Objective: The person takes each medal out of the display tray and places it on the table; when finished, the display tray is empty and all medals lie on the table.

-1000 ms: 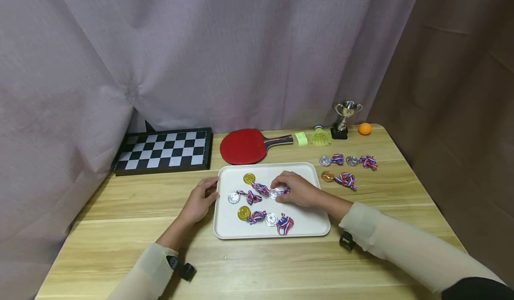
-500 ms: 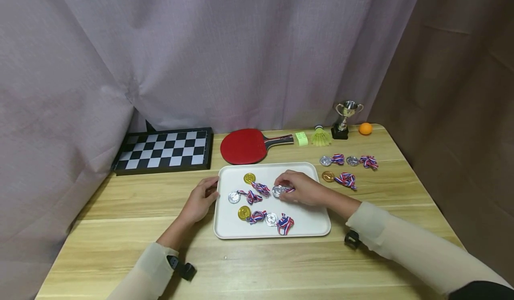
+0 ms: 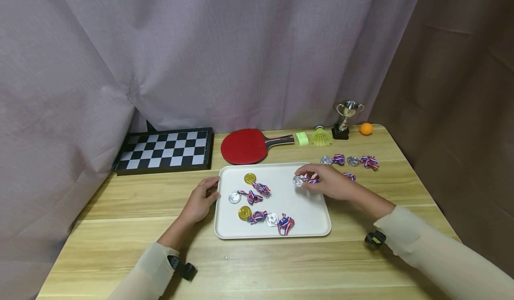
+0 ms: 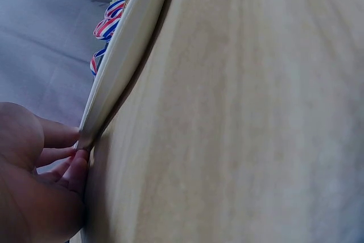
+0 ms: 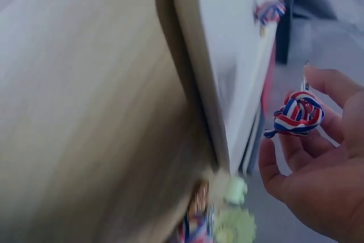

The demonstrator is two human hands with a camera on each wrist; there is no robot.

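Observation:
A white tray (image 3: 309, 222) lies on the wooden table and carries several gold and silver medals with red, white and blue ribbons. My right hand (image 3: 327, 181) pinches a silver medal (image 3: 298, 181) above the tray's far right corner; its bunched ribbon (image 5: 297, 113) shows in the right wrist view. My left hand (image 3: 201, 199) holds the tray's left rim (image 4: 122, 66) with curled fingers. Still in the tray are a gold medal (image 3: 250, 178), a silver medal (image 3: 234, 197), another gold one (image 3: 244, 212) and a silver one (image 3: 272, 219).
Two silver medals (image 3: 326, 160) (image 3: 353, 160) lie on the table right of the tray, and a ribbon (image 3: 348, 175) shows behind my right hand. Along the back stand a chessboard (image 3: 164, 150), a red paddle (image 3: 246, 146), a shuttlecock (image 3: 320, 135), a small trophy (image 3: 344, 118) and an orange ball (image 3: 365, 128).
My right hand has lifted the silver medal from the tray's middle and carried it right, towards the far right corner. The left hand stays on the rim.

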